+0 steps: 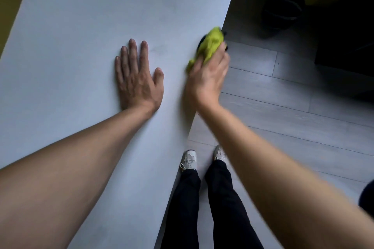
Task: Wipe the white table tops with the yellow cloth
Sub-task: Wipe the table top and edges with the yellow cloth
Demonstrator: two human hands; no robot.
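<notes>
The white table top [85, 26] fills the left and middle of the head view, its right edge running diagonally. My left hand [137, 79] lies flat on it, palm down, fingers spread, holding nothing. My right hand [208, 75] is blurred and grips the bunched yellow cloth [210, 44] right at the table's right edge. The cloth sticks out beyond my fingers, partly over the edge.
Grey plank floor [293, 107] lies to the right of the table. A dark round bin [283, 8] stands at the back right near a yellow wall. My legs in black trousers and white shoes [190, 159] stand beside the table's edge.
</notes>
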